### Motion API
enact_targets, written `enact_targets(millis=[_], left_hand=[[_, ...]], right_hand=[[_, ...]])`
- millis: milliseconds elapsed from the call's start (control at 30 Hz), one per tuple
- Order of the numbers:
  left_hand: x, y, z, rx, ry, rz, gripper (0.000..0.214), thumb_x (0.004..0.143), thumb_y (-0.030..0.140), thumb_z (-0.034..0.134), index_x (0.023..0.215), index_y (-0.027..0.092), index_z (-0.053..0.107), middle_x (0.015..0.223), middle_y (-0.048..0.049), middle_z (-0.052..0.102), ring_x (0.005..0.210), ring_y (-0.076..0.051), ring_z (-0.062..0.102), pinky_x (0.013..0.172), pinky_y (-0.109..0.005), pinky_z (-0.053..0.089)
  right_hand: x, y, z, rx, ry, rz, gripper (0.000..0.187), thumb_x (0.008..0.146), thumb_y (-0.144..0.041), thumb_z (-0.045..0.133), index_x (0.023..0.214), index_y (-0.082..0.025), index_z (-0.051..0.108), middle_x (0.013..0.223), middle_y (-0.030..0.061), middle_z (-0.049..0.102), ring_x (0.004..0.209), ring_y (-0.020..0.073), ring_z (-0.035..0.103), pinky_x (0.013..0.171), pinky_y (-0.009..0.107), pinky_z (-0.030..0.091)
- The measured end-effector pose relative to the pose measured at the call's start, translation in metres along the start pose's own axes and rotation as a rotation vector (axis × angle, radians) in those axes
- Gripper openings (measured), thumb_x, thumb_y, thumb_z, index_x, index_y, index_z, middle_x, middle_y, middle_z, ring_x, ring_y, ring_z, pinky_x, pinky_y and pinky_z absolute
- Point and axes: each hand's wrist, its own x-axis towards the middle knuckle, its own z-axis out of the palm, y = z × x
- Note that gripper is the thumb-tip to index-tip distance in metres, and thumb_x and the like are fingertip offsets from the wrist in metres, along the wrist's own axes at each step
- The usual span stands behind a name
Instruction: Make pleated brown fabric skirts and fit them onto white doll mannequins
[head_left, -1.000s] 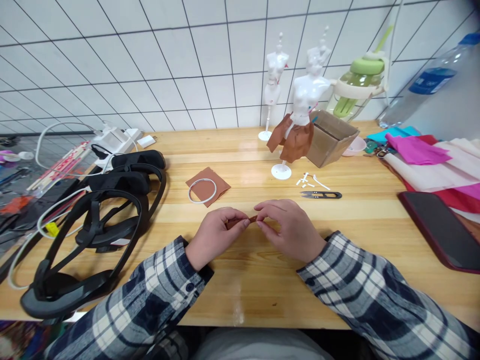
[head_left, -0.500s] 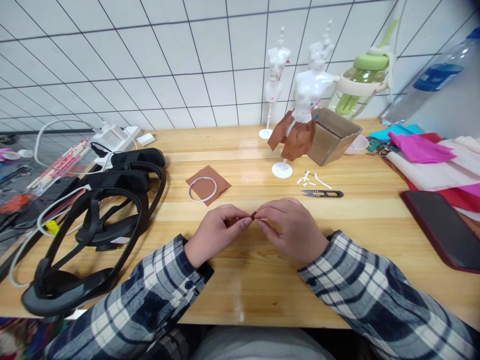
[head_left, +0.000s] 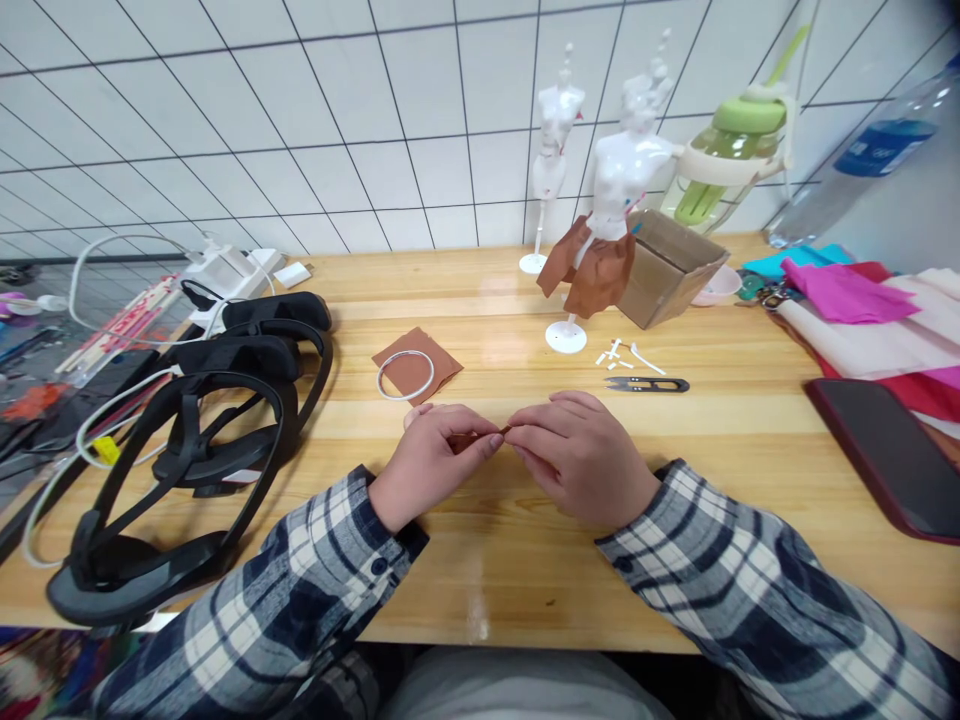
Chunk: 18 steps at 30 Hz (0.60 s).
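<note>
My left hand [head_left: 431, 462] and my right hand [head_left: 581, 455] meet over the wooden table [head_left: 480, 560], fingertips pinched together on a small brown strip [head_left: 487, 436] held between them. Most of the strip is hidden by the fingers. Just beyond my left hand lies a brown square of material [head_left: 417, 364] with a white ring [head_left: 405, 375] on it. A white mannequin in a brown skirt [head_left: 600, 265] stands further back. Black thread snips [head_left: 646, 384] lie to the right of my right hand, with small white bits [head_left: 616, 355] behind them.
Black headsets [head_left: 187, 450] and cables fill the left side. A second white mannequin [head_left: 551, 150], a cardboard box [head_left: 671, 270], a green bottle [head_left: 724, 160] and a water bottle [head_left: 862, 165] stand at the back. Coloured sheets [head_left: 862, 310] and a dark phone [head_left: 885, 455] lie at right.
Both hands stay pinched on the brown strip and have shifted only slightly. The view has tilted a little, moving everything a touch.
</note>
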Motion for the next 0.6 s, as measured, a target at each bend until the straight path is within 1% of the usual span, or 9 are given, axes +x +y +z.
enact_targets(millis=[167,267,467,600], left_hand=[[0.0005,-0.0014,-0.0001,-0.011,0.028,0.065,0.017,0.082,0.03,0.062,0.073,0.018,0.072,0.071,-0.0036,0.07,0.066,-0.014,0.06,0.066,-0.027,0.045],[0.002,-0.0009,-0.001,-0.065,0.061,0.081,0.015,0.081,0.025,0.062,0.071,0.017,0.069,0.069,-0.0031,0.068,0.063,-0.013,0.058,0.062,-0.025,0.044],[0.0023,-0.0003,-0.0009,-0.117,0.102,0.06,0.014,0.08,0.022,0.061,0.07,0.017,0.068,0.069,-0.0031,0.068,0.065,-0.014,0.059,0.062,-0.025,0.045],[0.0021,-0.0017,-0.0001,-0.161,0.106,0.048,0.014,0.081,0.023,0.062,0.07,0.017,0.068,0.07,-0.0039,0.067,0.065,-0.014,0.058,0.063,-0.025,0.047]], right_hand=[[-0.0005,-0.002,-0.0003,0.017,0.002,-0.005,0.019,0.089,-0.019,0.053,0.1,-0.022,0.068,0.107,0.0046,0.071,0.092,0.0199,0.063,0.092,0.041,0.041],[-0.0007,-0.0038,0.0005,0.062,0.017,0.021,0.023,0.089,-0.018,0.053,0.105,-0.023,0.068,0.108,0.0036,0.071,0.092,0.0193,0.063,0.089,0.04,0.043],[-0.0009,-0.0057,0.0006,0.187,0.116,0.108,0.025,0.088,-0.015,0.054,0.107,-0.024,0.068,0.105,0.0035,0.071,0.092,0.0173,0.064,0.081,0.035,0.048],[-0.0012,-0.0049,0.0005,0.204,0.16,0.104,0.03,0.088,-0.012,0.054,0.112,-0.025,0.066,0.107,0.0037,0.07,0.092,0.0176,0.063,0.081,0.035,0.049]])
